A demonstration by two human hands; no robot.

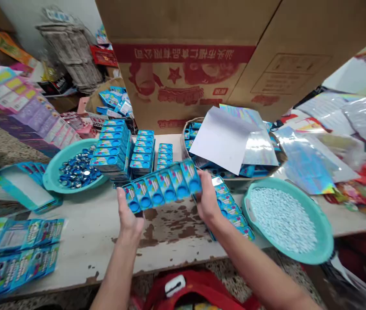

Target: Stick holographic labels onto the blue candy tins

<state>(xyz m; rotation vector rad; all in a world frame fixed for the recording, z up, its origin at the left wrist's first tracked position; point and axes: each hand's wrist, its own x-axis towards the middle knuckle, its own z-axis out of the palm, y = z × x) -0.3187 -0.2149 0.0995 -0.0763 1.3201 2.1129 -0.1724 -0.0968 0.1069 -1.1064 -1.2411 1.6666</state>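
Observation:
Between my two hands is a tilted row of small blue candy boxes (161,189), each with a round blue recess at its lower end. My left hand (129,215) presses on the row's left end, fingers mostly hidden behind it. Gripping the right end is my right hand (208,196). Just beyond the row rise stacks of the same boxes (111,144), with a shorter stack (165,155) beside them. Another row of blue boxes (233,211) lies on the table, partly under my right hand and forearm.
A teal basin (51,183) at left holds round blue and silver pieces. The teal basin (326,254) at right contains pale blue pellets. Behind stands a large cardboard carton (183,26). White paper (223,137) covers part of a box-filled basket. Flat blue packaging (17,254) lies front left.

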